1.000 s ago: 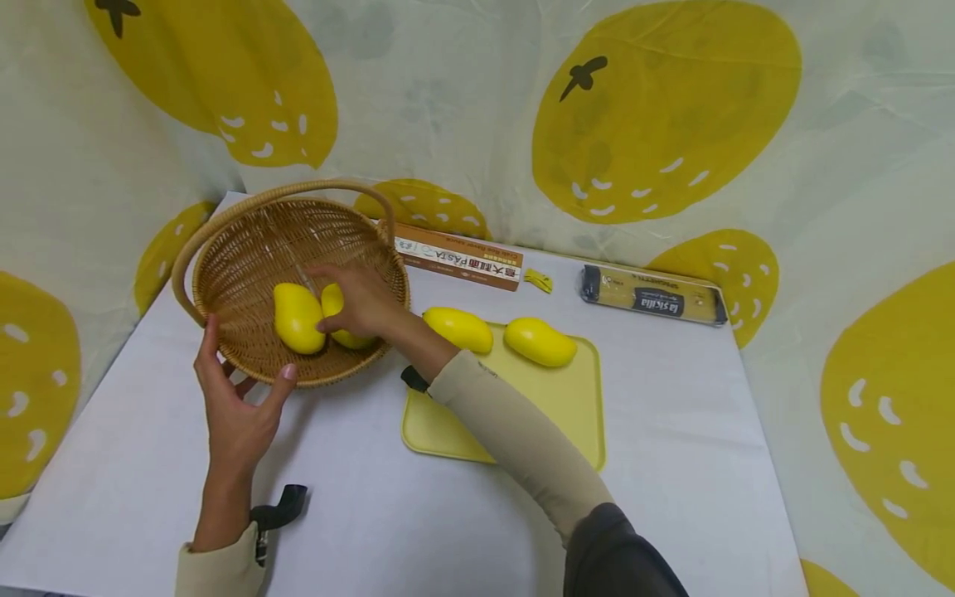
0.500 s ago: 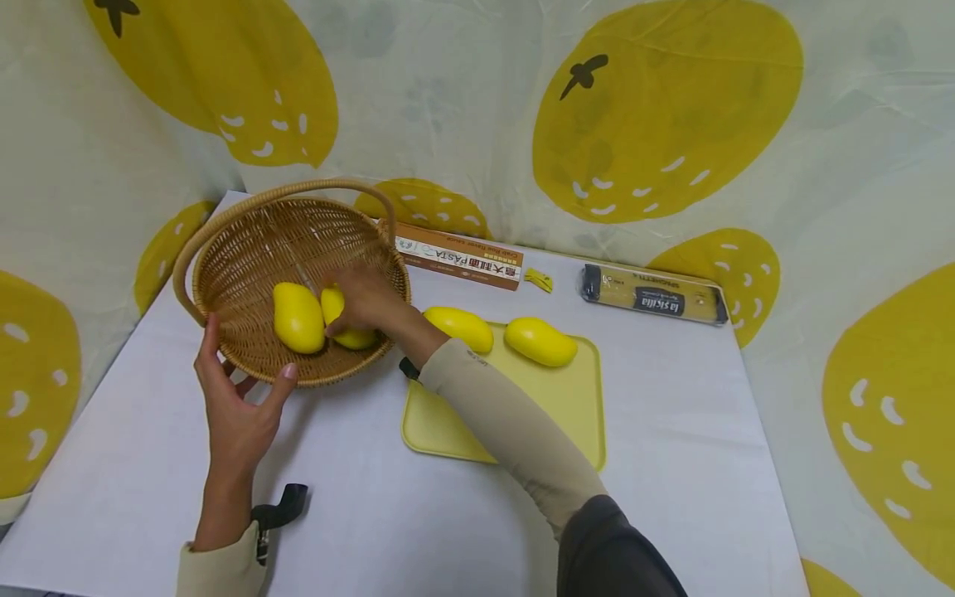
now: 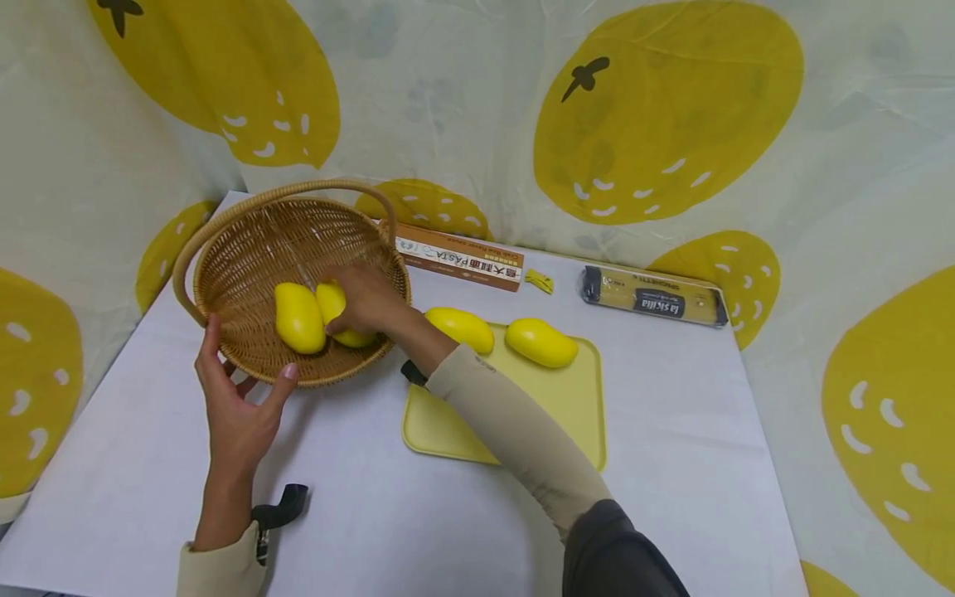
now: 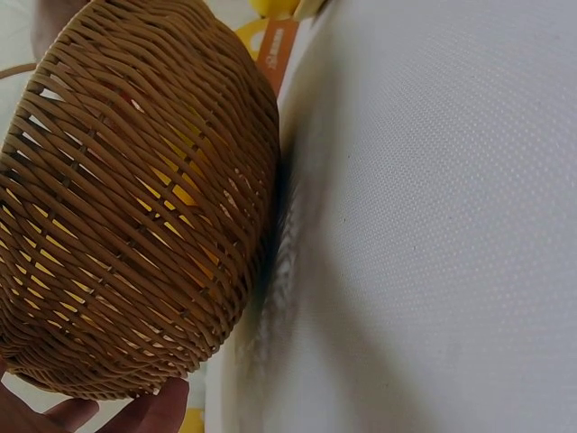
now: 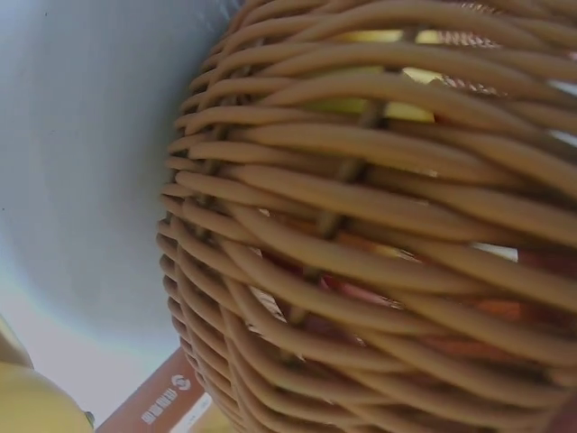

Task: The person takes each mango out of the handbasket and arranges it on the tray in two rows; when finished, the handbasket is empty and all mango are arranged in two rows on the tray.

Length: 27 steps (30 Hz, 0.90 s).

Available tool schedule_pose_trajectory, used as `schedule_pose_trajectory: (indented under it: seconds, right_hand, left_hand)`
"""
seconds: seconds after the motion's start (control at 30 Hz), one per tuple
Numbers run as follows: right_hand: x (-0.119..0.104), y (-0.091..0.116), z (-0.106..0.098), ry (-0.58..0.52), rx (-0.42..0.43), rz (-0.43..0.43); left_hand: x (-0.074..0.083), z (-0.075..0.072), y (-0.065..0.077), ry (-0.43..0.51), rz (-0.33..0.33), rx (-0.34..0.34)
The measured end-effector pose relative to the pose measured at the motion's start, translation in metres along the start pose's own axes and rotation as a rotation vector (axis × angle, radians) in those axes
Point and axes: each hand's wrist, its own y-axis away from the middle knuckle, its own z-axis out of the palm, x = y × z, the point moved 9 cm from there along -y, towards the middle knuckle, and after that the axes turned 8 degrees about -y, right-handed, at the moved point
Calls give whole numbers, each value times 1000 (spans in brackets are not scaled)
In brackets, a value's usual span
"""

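A wicker basket [image 3: 246, 257] with an arched handle stands at the left of the table, its opening tilted towards me. My left hand [image 3: 239, 423] grips its near-left rim, thumb at the front edge. In the left wrist view, fingertips [image 4: 167, 408] lie against the woven wall. My right hand [image 3: 366, 298] reaches inside and holds a yellow mango [image 3: 328, 300], partly hidden beneath the fingers. Beside it in the basket lies another mango [image 3: 300, 319]. The right wrist view is mostly filled by the basket's weave [image 5: 361, 189], which hides that hand.
A pale yellow tray [image 3: 522, 414] lies right of the basket, under my right forearm, with two mangoes [image 3: 540, 342] along its far side. Behind are a pasta box [image 3: 458, 257], a small yellow packet [image 3: 539, 280] and a spaghetti pack [image 3: 652, 295]. A fruit-printed cloth hangs behind the table.
My right hand has shifted slightly within the basket, and the mango under it sits a little further left, close against the other one. My left hand has stayed on the rim.
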Motion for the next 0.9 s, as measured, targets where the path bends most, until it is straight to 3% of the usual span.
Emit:
schedule_pose_trajectory:
  seconds: [0.43, 0.6, 0.9]
  right_hand:
    - [-16, 26, -12, -47, 39, -177]
    - [-18, 40, -16, -117, 60, -216]
    - [-22, 67, -36, -342, 111, -326]
  left_hand:
    - [0, 0, 0, -7, -2, 1]
    - [0, 0, -1, -12, 1, 6]
    - [0, 0, 0, -16, -2, -1]
